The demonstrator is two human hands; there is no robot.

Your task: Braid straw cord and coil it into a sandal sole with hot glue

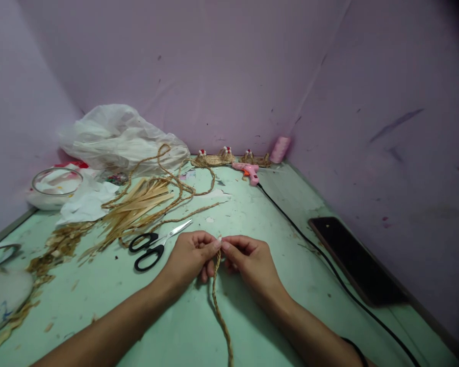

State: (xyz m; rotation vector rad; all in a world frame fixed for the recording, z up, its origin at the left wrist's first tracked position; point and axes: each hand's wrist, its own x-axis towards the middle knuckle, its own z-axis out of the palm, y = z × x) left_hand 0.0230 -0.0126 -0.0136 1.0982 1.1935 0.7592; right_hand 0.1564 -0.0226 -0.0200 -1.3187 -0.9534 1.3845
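So both hands meet just below the middle of the frame, left hand [199,255] and right hand [248,255] each with a closed thumb-and-finger grip on the top end of a braided cord [217,285] (there's a small white bit [220,238] right at their fingertips). The cord hangs down to the bottom edge. Black-handled scissors [153,247] lie partly open on the green surface [176,326], just left of the left hand, and a pink glue gun [250,172] sits upper right of center.
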